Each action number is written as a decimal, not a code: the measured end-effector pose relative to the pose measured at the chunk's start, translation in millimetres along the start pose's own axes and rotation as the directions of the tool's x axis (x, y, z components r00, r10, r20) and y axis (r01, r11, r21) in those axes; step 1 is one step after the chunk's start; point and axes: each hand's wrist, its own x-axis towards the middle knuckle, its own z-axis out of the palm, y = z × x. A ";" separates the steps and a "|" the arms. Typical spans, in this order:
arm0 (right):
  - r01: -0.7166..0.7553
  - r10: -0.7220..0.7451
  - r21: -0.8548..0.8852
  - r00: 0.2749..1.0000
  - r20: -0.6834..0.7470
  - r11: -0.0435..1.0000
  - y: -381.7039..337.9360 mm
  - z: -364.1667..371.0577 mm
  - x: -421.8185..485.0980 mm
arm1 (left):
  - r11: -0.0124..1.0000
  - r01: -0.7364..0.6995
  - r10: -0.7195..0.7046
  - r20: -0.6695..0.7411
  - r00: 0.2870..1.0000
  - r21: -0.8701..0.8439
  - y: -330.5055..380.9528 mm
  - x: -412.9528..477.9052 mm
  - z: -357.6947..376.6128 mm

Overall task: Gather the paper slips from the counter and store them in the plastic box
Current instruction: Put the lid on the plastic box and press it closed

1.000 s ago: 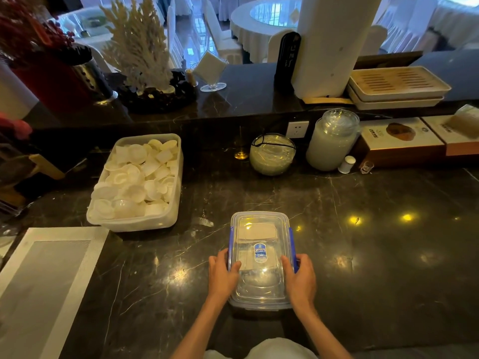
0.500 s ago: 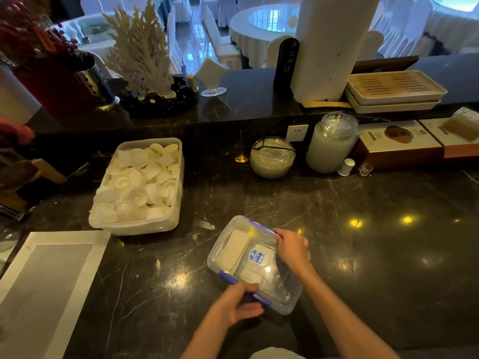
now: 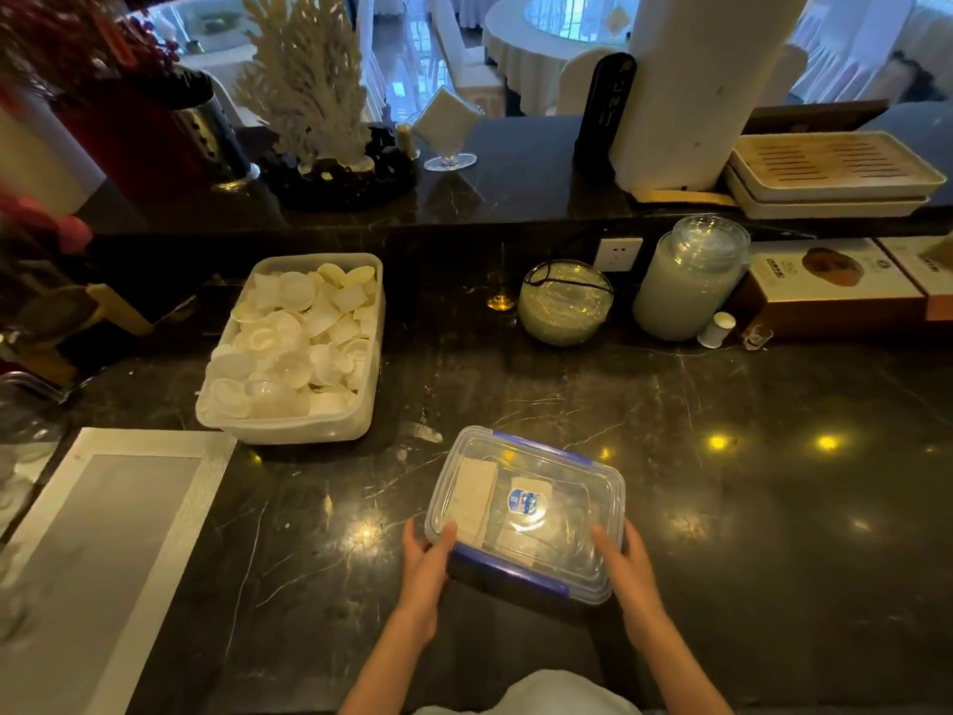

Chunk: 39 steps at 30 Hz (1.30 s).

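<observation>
The clear plastic box (image 3: pixel 546 487) with a lid and blue clasps rests on the dark marble counter (image 3: pixel 748 508), turned slightly askew. Paper slips (image 3: pixel 472 495) show through the lid on its left side, beside a blue label. My left hand (image 3: pixel 425 565) grips the box's near left corner. At the near right corner, my right hand (image 3: pixel 624 565) holds the box. Both blue clasps on the long sides lie flat against the box.
A white tub of plastic cups and lids (image 3: pixel 294 348) stands to the left. A grey placemat (image 3: pixel 98 549) lies at the near left. Behind are a glass bowl (image 3: pixel 564 301), a stack of clear lids (image 3: pixel 688 278) and cardboard boxes (image 3: pixel 830 286).
The box was turned from lengthwise to a diagonal, long side toward me. My hands shifted from its sides, then to opposite corners, and now both hold the near corners.
</observation>
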 end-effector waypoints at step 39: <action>0.448 -0.282 -0.882 0.874 0.397 0.148 -76.1 107.7 92.1 | -0.196 -0.330 0.413 0.383 0.826 0.923 83.0 92.3 23.1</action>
